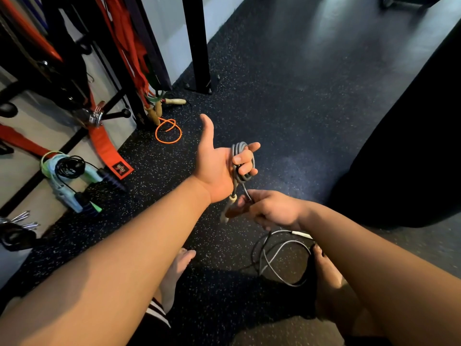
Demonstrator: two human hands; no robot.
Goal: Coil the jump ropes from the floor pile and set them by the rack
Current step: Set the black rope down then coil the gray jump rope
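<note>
Hanging upright in left hand [214, 168], grey rope coil [243, 159]; handles [226, 211] point down.

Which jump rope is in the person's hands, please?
The grey wooden-handled rope, coiled on the left hand and gripped by the right hand; the orange rope, black rope and loose pale rope lie on the floor.

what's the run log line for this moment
step: coiling | left hand: holds grey jump rope coil round fingers | right hand: grips its tail | pending: loose rope on floor | done: orange rope coiled
</note>
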